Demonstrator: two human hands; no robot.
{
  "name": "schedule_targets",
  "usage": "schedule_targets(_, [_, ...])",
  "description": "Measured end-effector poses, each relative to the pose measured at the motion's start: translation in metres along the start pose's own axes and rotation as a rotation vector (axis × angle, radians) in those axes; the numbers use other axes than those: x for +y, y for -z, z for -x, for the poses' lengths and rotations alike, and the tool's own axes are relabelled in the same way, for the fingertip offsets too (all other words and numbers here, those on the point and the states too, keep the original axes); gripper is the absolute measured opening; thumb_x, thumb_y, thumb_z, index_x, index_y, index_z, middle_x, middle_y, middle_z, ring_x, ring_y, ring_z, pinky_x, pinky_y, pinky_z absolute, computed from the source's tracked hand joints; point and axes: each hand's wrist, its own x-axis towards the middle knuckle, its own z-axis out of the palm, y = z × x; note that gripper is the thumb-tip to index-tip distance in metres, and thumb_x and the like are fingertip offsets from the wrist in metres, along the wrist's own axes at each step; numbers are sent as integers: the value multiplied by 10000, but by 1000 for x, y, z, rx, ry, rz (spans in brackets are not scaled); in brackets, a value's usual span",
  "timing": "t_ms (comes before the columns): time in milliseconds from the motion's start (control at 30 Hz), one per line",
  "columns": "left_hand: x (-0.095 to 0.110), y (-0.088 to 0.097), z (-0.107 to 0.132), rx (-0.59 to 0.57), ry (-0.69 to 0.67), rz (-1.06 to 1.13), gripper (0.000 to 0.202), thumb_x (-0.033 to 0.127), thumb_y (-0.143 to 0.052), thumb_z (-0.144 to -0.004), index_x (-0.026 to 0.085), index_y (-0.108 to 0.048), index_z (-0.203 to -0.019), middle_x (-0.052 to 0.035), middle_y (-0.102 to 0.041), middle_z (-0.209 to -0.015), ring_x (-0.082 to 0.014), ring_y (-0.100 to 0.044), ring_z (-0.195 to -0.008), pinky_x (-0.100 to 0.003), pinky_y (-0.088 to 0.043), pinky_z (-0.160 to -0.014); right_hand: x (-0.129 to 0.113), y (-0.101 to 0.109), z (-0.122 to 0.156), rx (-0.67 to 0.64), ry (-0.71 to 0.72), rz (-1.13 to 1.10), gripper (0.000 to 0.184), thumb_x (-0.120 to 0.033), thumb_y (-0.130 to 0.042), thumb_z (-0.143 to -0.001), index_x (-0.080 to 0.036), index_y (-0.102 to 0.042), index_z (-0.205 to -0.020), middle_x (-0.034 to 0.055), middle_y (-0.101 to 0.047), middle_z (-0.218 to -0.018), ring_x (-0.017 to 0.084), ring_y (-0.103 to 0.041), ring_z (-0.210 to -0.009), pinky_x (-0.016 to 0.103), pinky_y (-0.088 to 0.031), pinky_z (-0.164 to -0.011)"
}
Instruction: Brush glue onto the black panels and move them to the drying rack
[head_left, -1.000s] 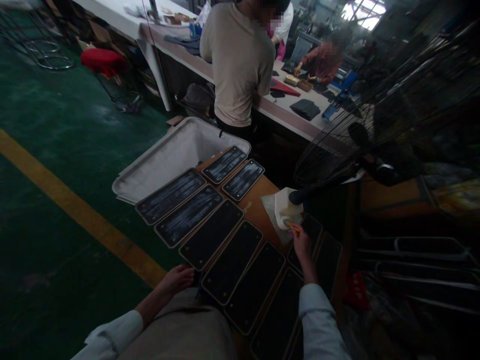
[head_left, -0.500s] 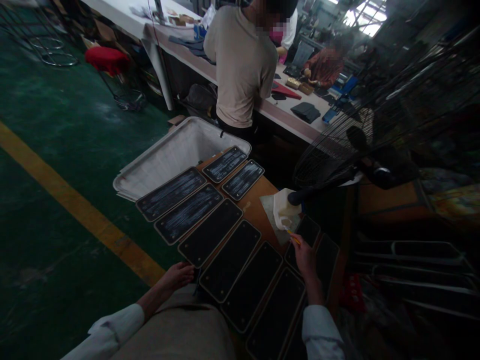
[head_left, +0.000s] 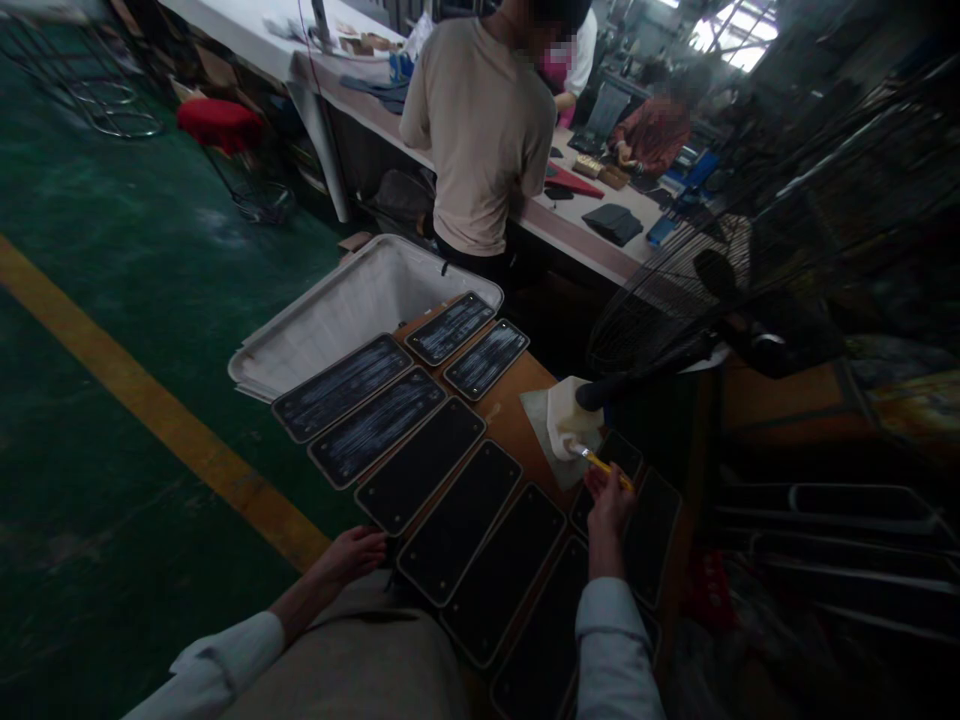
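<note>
My right hand [head_left: 609,506] is closed on a yellow-handled brush [head_left: 600,461] whose tip sits at the white glue container [head_left: 568,412] on the brown board [head_left: 517,410]. Several dark flat panels with pale edges lie in rows across the board. The far panels [head_left: 375,410] carry whitish streaks, and the near panels [head_left: 459,520] look plain black. My left hand [head_left: 352,556] rests with curled fingers at the near left edge of the board, beside a black panel, and I see nothing in it.
A white fabric-lined bin [head_left: 352,305] stands just beyond the board. A person in a beige shirt [head_left: 480,130] stands at a long workbench [head_left: 585,225] behind it, other people further back. A large fan [head_left: 720,290] looms on the right. A green floor with a yellow line [head_left: 150,410] lies to the left.
My right hand has lifted and turned slightly, so the brush now points up-left into the white container. My left hand has stayed at the board's edge.
</note>
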Motion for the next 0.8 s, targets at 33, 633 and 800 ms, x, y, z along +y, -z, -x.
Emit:
schedule_targets(33, [0, -1, 1, 5, 2, -4, 563, 415, -924, -481, 138, -617, -864, -17, -677, -704, -126, -643, -590, -214, -468, -548, 3, 0, -1, 13, -18, -13, 393, -502, -646, -751, -181, -571, -966, -3, -710, -681, 158, -697, -596, 297, -585, -591])
schedule_targets(633, [-1, -1, -6, -40, -16, 63, 440, 357, -884, -622, 147, -572, -849, -20, -678, -719, -124, -654, -614, -224, -519, -585, 10, 27, -1, 107, -134, -92, 220, -371, -636, -704, -191, -569, -812, 8, -688, -667, 173, -710, -641, 306, -609, -613])
schedule_targets(800, [1, -3, -2, -16, -19, 48, 419, 348, -874, -633, 150, -590, -869, -17, -676, -731, -123, -648, -608, -226, -511, -589, 19, 18, -6, 86, -190, -142, 153, -323, -616, -719, -179, -580, -758, 2, -675, -644, 145, -701, -638, 270, -603, -635])
